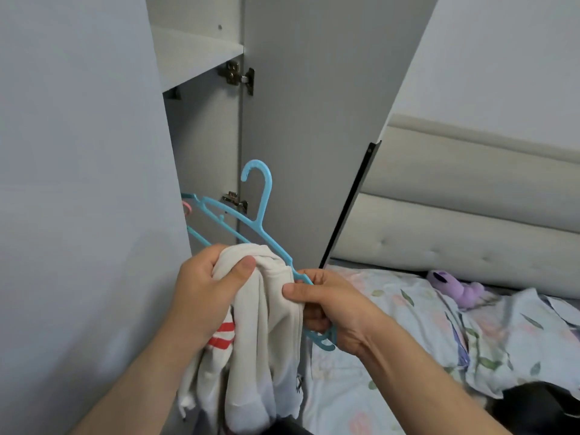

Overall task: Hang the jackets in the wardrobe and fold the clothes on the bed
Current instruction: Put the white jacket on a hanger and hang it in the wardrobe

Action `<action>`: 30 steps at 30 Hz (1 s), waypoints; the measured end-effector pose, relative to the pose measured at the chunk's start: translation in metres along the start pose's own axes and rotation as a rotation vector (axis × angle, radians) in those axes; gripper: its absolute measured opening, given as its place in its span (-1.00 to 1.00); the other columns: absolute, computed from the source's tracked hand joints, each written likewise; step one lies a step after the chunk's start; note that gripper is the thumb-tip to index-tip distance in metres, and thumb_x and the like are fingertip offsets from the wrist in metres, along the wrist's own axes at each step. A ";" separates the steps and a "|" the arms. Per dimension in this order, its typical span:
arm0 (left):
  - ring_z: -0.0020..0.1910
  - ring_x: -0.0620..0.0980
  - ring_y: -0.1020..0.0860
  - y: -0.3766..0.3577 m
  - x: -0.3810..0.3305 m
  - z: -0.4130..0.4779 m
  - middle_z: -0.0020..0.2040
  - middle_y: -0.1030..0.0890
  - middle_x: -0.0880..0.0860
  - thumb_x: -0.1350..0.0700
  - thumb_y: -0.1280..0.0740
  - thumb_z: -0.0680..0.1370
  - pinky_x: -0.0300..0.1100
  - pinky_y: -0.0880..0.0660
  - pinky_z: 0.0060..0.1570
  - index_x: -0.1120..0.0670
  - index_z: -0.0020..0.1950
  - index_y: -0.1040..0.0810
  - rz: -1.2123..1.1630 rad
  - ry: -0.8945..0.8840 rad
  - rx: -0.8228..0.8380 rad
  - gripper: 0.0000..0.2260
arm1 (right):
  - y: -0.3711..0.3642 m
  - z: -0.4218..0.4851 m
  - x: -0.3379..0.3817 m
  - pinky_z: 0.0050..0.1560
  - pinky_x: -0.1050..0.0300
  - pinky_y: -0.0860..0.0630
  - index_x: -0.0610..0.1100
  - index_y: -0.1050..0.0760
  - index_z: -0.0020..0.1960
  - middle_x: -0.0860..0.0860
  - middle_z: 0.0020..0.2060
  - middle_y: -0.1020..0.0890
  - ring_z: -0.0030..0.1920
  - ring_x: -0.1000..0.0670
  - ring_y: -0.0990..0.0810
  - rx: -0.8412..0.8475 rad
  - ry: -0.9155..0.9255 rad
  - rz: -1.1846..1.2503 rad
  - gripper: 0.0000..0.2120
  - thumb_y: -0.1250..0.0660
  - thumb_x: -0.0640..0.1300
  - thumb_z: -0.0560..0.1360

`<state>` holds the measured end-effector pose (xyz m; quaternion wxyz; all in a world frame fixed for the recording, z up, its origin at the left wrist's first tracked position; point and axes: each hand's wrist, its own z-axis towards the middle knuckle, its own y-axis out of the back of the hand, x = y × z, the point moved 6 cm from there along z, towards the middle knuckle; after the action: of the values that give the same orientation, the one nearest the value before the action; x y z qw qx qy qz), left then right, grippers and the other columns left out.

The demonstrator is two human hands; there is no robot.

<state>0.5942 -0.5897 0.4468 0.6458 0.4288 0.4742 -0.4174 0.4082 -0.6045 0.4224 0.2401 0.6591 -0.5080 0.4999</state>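
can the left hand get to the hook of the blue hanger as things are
Probably yes as far as the path goes: the hook stands bare above the left hand, with nothing between them. But that hand grips the white garment, so it would first have to let go.

Two forearms show bare, one on each side of the white jacket (pixel 270 328), uncovered from wrist to the lower edge of the view. The left grip (pixel 204 287), left of the jacket, has a short, trimmed thumbnail. The right grip (pixel 332 309), right of the jacket, shows raised tendons along wrist and forearm.
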 end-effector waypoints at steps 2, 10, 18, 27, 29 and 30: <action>-0.14 -0.16 -0.62 -0.007 -0.002 -0.006 -0.17 -0.67 -0.18 -0.17 -0.38 0.37 -0.44 -0.44 -0.22 -0.08 -0.14 -0.64 0.028 -0.039 0.031 -0.79 | 0.001 -0.017 -0.005 -0.55 0.28 -0.09 -0.02 -0.30 -0.30 0.03 -0.43 -0.21 -0.48 0.09 -0.09 -0.011 -0.011 0.043 -0.67 -0.48 -0.19 0.31; -0.08 -0.24 -0.61 -0.068 0.009 -0.048 -0.13 -0.67 -0.26 -0.22 -0.31 0.39 -0.50 -0.44 -0.16 -0.34 -0.04 -0.61 0.036 -0.086 0.312 -0.82 | 0.028 -0.089 -0.025 -0.52 0.28 -0.13 0.02 -0.48 -0.39 0.03 -0.48 -0.27 -0.52 0.08 -0.14 0.005 0.058 -0.058 -0.76 -0.42 -0.23 0.37; -0.08 -0.21 -0.59 -0.175 0.004 -0.067 -0.10 -0.63 -0.25 -0.25 -0.32 0.39 -0.40 -0.45 -0.14 -0.30 0.00 -0.53 0.088 -0.085 0.708 -0.79 | 0.108 -0.154 -0.047 -0.54 0.25 -0.10 -0.04 -0.49 -0.36 -0.02 -0.48 -0.29 -0.53 0.05 -0.17 -0.237 0.123 0.246 -0.78 -0.55 -0.16 0.26; -0.01 -0.26 -0.50 -0.267 -0.007 -0.074 -0.01 -0.48 -0.28 -0.26 -0.30 0.43 -0.43 -0.38 -0.06 -0.26 0.02 -0.45 0.250 -0.309 0.897 -0.78 | 0.190 -0.174 -0.064 -0.63 0.31 -0.17 -0.17 -0.44 -0.27 -0.04 -0.52 -0.31 -0.60 0.08 -0.19 -0.777 0.257 0.621 -0.74 -0.52 -0.30 0.23; 0.11 -0.37 -0.47 -0.293 -0.002 -0.085 0.10 -0.47 -0.37 -0.35 -0.30 0.39 -0.39 -0.39 0.07 -0.41 0.14 -0.38 0.265 -0.240 1.157 -0.66 | 0.203 -0.165 -0.058 -0.63 0.28 -0.18 -0.18 -0.44 -0.19 -0.07 -0.47 -0.32 -0.57 0.08 -0.19 -0.830 0.262 0.637 -0.74 -0.49 -0.24 0.24; 0.16 -0.40 -0.46 -0.303 0.001 -0.089 0.15 -0.47 -0.40 -0.38 -0.31 0.37 -0.33 -0.42 0.14 -0.45 0.17 -0.34 0.258 -0.173 1.230 -0.60 | 0.207 -0.160 -0.054 -0.63 0.28 -0.19 -0.20 -0.44 -0.15 -0.08 -0.45 -0.33 -0.56 0.08 -0.20 -0.846 0.263 0.640 -0.73 -0.47 -0.21 0.24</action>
<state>0.2848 -0.5917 0.3821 0.3624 0.7397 0.0382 -0.5658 0.1546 -0.5261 0.3958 0.3817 0.2495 -0.8055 0.3784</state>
